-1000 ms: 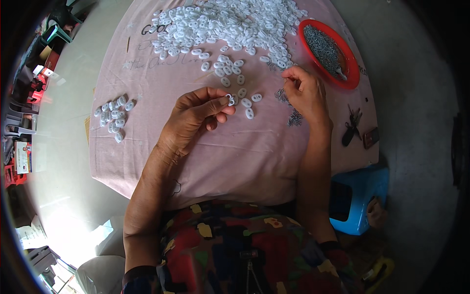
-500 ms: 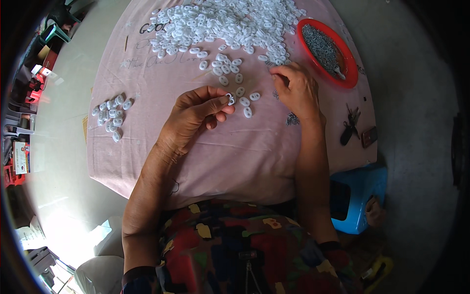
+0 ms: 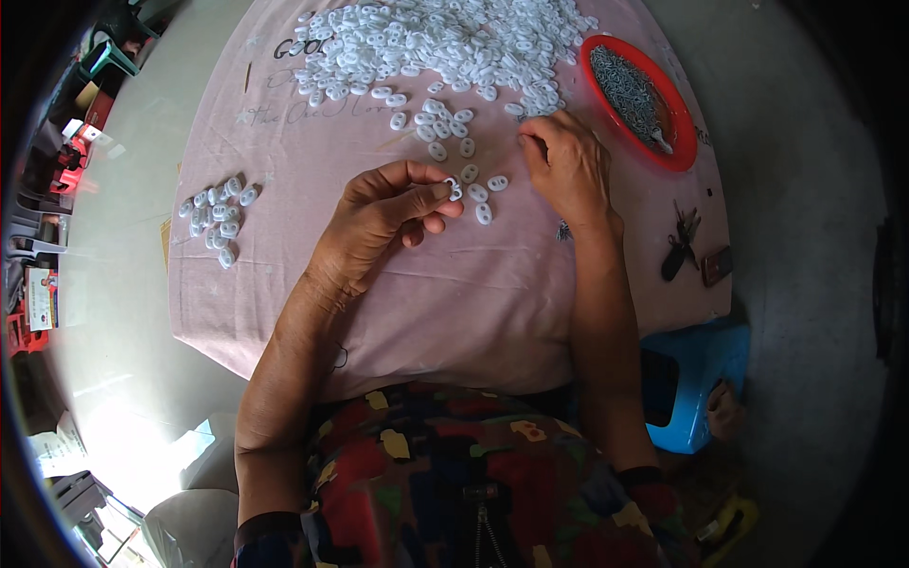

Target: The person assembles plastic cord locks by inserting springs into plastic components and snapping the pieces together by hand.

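My left hand (image 3: pixel 393 204) pinches a small white oval plastic piece with two holes (image 3: pixel 454 188) between thumb and forefinger, just above the cloth. My right hand (image 3: pixel 568 161) is at the lower edge of the big heap of similar white pieces (image 3: pixel 426 47), knuckles up, fingers curled in. Whatever its fingertips hold, if anything, is hidden. Several loose white pieces (image 3: pixel 477 192) lie between the two hands. Partly covered by my right wrist is a little cluster of grey metal screws (image 3: pixel 563 230).
On the left of the pink-covered table (image 3: pixel 454 312) lies a small group of white pieces (image 3: pixel 221 216). A red oval tray (image 3: pixel 684 142) holds many grey screws (image 3: pixel 627 95). Keys (image 3: pixel 679 248) and a small dark red device (image 3: pixel 717 266) are near the right edge. A blue stool (image 3: pixel 701 398) stands below.
My right hand has shifted slightly away from me and to the left, its fingers curling closer and covering some screws. My left hand keeps its pinch on the white piece, nearly still.
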Motion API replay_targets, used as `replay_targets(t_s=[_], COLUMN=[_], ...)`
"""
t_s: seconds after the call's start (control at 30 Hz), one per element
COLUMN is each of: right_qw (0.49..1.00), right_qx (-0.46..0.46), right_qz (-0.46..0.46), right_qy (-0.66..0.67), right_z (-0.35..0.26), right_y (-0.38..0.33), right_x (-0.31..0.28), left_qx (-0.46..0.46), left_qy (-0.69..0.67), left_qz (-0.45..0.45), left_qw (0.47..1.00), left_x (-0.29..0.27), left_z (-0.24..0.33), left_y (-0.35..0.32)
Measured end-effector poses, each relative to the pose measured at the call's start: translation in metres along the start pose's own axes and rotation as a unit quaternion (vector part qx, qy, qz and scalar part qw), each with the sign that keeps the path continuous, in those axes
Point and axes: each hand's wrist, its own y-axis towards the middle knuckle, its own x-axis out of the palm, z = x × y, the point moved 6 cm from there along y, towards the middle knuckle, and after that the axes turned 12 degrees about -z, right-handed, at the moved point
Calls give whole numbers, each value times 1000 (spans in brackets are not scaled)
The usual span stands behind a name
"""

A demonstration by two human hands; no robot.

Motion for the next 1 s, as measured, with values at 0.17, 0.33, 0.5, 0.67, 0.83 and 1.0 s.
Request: replay_targets(t_s=[0.17,0.33,0.5,0.67,0.83,1.0], right_qw=[982,865,857,864,867,882], right_qx=[-17,-36,-50,-63,-62,-67], right_qz=[-23,-139,-132,-109,-92,-95], right_qy=[188,480,495,487,485,457], right_z=[-22,-64,-75,-76,-74,-76], right_y=[-7,-13,-14,-14,-14,-14], right_x=[-10,-6,-7,-8,-5,-8], left_qx=[10,25,40,51,51,55], left_qy=[2,14,21,9,16,18], left_qz=[3,31,43,47,49,52], left_qw=[1000,999,998,998,997,997], left_x=[2,1,1,1,1,0], left_z=[0,3,5,7,8,6], left_y=[1,-3,-3,-4,-4,-4])
